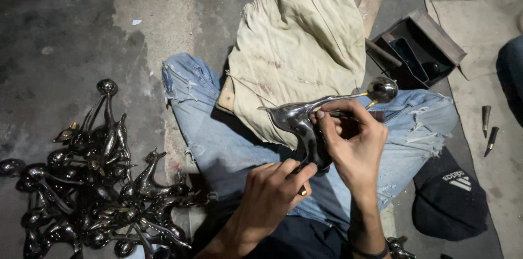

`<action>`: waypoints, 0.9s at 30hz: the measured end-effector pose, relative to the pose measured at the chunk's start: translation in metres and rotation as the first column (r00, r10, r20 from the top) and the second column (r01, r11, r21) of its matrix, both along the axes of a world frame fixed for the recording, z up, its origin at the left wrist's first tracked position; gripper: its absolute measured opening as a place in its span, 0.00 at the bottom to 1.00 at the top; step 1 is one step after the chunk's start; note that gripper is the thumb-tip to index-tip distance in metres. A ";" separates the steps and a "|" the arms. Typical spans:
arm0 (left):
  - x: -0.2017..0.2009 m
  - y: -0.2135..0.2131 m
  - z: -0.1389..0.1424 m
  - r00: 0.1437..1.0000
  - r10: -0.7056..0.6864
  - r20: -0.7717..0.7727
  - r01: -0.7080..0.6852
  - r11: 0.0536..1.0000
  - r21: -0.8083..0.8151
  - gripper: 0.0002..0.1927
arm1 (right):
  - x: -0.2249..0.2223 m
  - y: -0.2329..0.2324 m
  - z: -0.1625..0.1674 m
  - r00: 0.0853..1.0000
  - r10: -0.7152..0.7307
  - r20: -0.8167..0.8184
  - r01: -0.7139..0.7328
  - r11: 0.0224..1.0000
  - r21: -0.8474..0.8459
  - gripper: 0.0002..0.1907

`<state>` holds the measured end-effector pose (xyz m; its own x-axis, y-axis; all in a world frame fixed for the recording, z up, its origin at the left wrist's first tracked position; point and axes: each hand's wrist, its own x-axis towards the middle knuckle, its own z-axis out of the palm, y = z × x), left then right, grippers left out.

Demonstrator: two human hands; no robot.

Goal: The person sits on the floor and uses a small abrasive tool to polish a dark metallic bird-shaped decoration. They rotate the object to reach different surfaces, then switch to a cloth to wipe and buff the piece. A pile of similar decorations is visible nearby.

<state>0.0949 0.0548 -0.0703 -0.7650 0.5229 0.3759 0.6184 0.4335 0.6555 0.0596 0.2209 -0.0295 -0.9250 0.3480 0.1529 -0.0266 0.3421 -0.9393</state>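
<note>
Shiny silver figurine (297, 120); faded blue jeans (218, 128); beige cloth (299, 41).

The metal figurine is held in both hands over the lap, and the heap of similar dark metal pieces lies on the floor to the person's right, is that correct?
Not quite. The head view shows the heap of metal pieces on the floor to the person's left. The rest holds: left hand and right hand both hold the metal figurine over the lap.

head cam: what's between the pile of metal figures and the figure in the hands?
The person's jeans-clad leg and a strip of bare floor separate the pile from the held figure, in the head view.
</note>
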 end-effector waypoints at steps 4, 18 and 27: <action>-0.002 -0.004 0.005 0.998 -0.029 0.056 0.029 1.000 0.001 0.27 | -0.002 0.000 0.003 0.999 0.032 0.013 -0.031 0.998 -0.058 0.04; -0.005 -0.010 0.002 0.998 -0.043 0.045 0.044 0.999 -0.016 0.24 | -0.003 0.003 0.002 0.996 0.078 0.032 -0.078 0.997 0.013 0.03; -0.003 -0.020 0.002 0.998 0.003 -0.065 -0.002 1.000 0.022 0.29 | -0.002 -0.001 -0.002 0.998 0.044 0.039 -0.046 0.997 0.065 0.03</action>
<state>0.0922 0.0349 -0.0684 -0.7396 0.5123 0.4364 0.6593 0.4213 0.6228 0.0572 0.2197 -0.0319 -0.9450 0.2964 0.1386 -0.0081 0.4023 -0.9155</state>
